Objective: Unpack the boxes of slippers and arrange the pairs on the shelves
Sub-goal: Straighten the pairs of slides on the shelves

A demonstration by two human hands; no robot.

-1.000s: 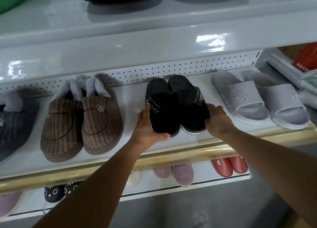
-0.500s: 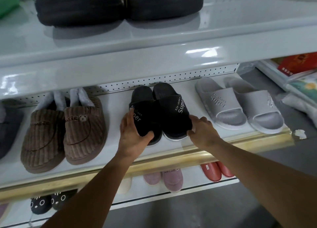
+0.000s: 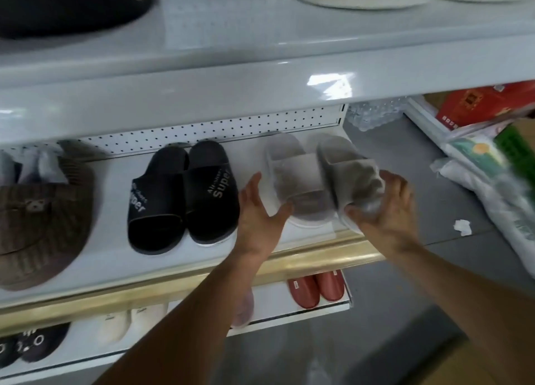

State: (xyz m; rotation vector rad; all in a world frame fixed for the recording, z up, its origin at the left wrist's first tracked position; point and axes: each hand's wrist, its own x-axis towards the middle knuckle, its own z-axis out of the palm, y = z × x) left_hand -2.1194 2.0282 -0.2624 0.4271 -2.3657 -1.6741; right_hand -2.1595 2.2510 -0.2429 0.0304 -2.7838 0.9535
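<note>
A pair of grey slide slippers (image 3: 301,179) sits blurred at the right end of the middle shelf (image 3: 318,257). My left hand (image 3: 257,211) lies along the pair's left side with its thumb hooked round the toe. At the outer edge of the right slipper, my right hand (image 3: 385,208) grips the toe. A pair of black slides (image 3: 185,193) printed "Super" stands side by side just left of my left hand, and neither hand touches it.
Brown corduroy slippers (image 3: 40,219) stand at the far left of the same shelf. The lower shelf holds red slippers (image 3: 315,289), cream slippers (image 3: 127,324) and black spotted ones (image 3: 29,344). Bagged goods (image 3: 492,164) and a red box (image 3: 477,103) lie to the right.
Both hands have let go of the black slides and moved right onto the grey pair. The view has shifted right and closer.
</note>
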